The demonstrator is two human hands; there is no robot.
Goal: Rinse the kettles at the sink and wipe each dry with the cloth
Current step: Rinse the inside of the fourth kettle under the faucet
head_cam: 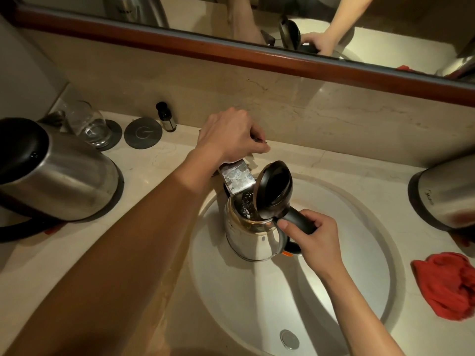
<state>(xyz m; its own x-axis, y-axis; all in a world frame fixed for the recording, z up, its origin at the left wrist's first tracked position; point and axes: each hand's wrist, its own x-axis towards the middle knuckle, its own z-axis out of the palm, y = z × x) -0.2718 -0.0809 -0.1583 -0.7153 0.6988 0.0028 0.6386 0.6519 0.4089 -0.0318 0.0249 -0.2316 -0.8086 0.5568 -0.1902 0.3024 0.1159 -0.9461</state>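
Observation:
A steel kettle (253, 240) with its black lid (275, 191) flipped open stands upright over the white sink (359, 265), right under the flat chrome spout (236, 178). Water shows inside its mouth. My right hand (312, 238) grips the kettle's black handle. My left hand (230, 136) rests closed on the tap lever behind the spout. A second steel kettle (59, 173) stands on the counter at the left. A third (444, 196) stands at the right edge. The red cloth (447, 283) lies crumpled on the counter right of the sink.
A glass (88, 122) on a dark coaster, another round coaster (143, 133) and a small dark bottle (165, 116) stand at the back left. A framed mirror (257, 21) runs above the marble backsplash. The drain plug (289, 339) sits at the basin's near side.

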